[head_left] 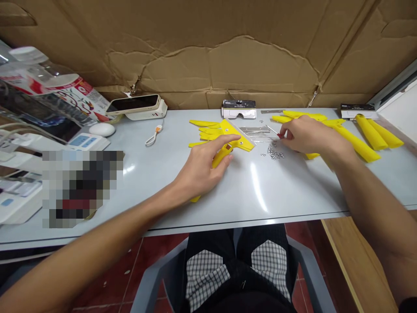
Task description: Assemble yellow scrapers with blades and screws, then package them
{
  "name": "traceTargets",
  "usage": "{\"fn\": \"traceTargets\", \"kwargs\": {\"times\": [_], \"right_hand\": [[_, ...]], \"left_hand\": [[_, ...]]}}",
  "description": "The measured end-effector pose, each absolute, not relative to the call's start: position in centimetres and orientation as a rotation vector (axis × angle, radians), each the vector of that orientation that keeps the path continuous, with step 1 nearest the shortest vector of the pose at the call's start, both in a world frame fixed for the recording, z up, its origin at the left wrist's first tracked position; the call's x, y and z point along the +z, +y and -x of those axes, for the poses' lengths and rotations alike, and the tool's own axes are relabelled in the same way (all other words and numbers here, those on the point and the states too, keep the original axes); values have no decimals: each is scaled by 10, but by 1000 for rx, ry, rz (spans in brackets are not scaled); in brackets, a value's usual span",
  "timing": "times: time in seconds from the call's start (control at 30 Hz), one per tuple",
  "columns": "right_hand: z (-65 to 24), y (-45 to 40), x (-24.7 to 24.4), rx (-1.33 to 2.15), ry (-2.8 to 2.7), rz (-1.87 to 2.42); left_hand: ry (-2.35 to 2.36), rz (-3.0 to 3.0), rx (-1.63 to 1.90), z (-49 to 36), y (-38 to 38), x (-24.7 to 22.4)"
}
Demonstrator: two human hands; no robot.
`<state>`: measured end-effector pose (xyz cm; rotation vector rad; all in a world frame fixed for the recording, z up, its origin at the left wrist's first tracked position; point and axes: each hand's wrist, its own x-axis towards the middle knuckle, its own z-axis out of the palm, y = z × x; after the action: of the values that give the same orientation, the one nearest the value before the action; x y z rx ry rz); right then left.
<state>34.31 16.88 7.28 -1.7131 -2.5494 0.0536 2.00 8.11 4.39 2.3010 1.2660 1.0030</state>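
Note:
My left hand [208, 163] is wrapped around the handle of a yellow scraper [236, 137], whose wide head with two screws points away to the upper right. Part of the handle is hidden under my palm. In my closed right hand [304, 134] is a small screwdriver [273, 130], its thin shaft pointing left and a bit of red handle showing at the fingertips. A loose pile of small screws [275, 152] lies just below and left of that hand. Thin metal blades [254, 130] lie behind the pile, between the two hands. More yellow scraper parts [206, 130] lie behind my left hand.
Several yellow handles [361, 141] lie at the right. Two black-and-white packs [239, 109] stand along the cardboard wall [228, 65]. A phone [133, 104], a short cable [154, 134], a white mouse [102, 129] and a bottle [58, 82] are on the left. The table's front edge [254, 221] is near my lap.

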Motion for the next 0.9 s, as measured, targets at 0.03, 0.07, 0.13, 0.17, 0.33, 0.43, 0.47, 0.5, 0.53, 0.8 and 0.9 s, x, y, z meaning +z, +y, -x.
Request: {"fn": "traceTargets", "kwargs": {"times": [0.03,0.07,0.13,0.17,0.33,0.43,0.47,0.5,0.53,0.8,0.9], "right_hand": [[-341,166,78,23,-2515,1779],[-338,163,83,-1,-2468,1812],[-331,157,92,-4,-2379,1758],[-328,155,95,4,-2338,1702],[-322,151,94,27,-2242,1487],[-322,154,89,22,-2237,1444],[-322,155,87,20,-2233,1442],[-322,155,87,18,-2228,1440],[-322,156,86,17,-2224,1435],[-318,153,85,11,-2203,1365],[-316,152,85,-2,-2187,1318]], "left_hand": [[1258,-2304,1004,-20,81,44],[1250,-2308,1004,-20,81,45],[1241,-2317,1007,-21,81,45],[1243,-2319,1006,-21,81,45],[1270,-2279,1007,-21,82,44],[1257,-2094,974,-23,80,42],[1236,-2006,960,-23,80,41],[1208,-1913,950,-24,79,41],[1171,-1816,942,-25,79,41],[770,-985,777,-25,91,45],[689,-954,754,-24,94,40]]}}
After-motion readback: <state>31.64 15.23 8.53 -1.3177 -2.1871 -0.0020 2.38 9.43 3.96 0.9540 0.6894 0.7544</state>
